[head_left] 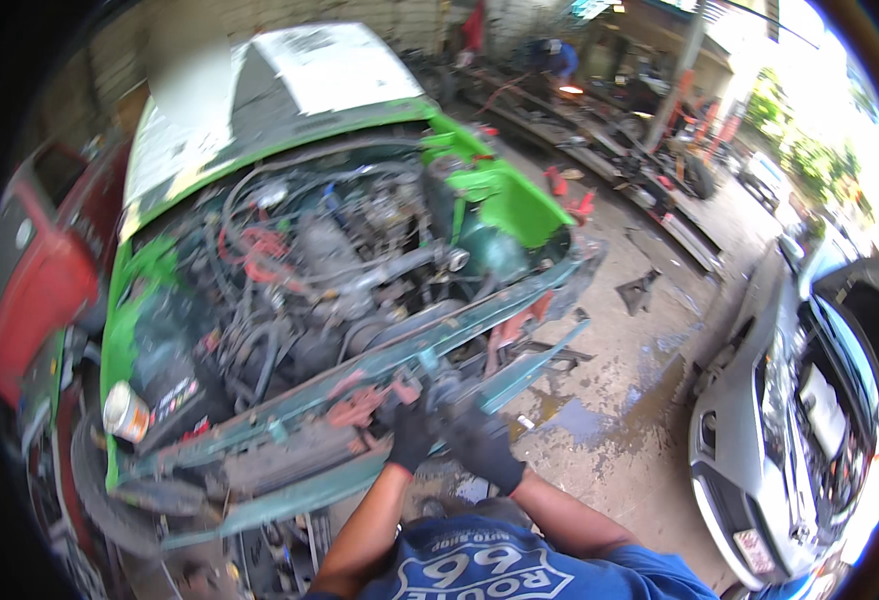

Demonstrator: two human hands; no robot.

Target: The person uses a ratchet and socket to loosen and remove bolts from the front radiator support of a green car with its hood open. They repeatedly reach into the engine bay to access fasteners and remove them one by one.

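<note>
Both forearms angle inward, the left hand (412,437) and right hand (483,449) close together beside the front bar (427,358) along the car's (509,205) front edge. Blur hides whether either grip is spread or pinching.

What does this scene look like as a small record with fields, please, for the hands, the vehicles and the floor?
Left hand: dark-gloved left hand, at the teal front bar; grip unclear
Right hand: dark-gloved right hand, beside the left; blurred, grip unclear
Main vehicle: green car, engine bay exposed
Engine bay corner: white tub by a black box
Right side: silver car, engine bay exposed
Left side: red vehicle body
Floor: concrete floor, with a wet-looking patch
</note>
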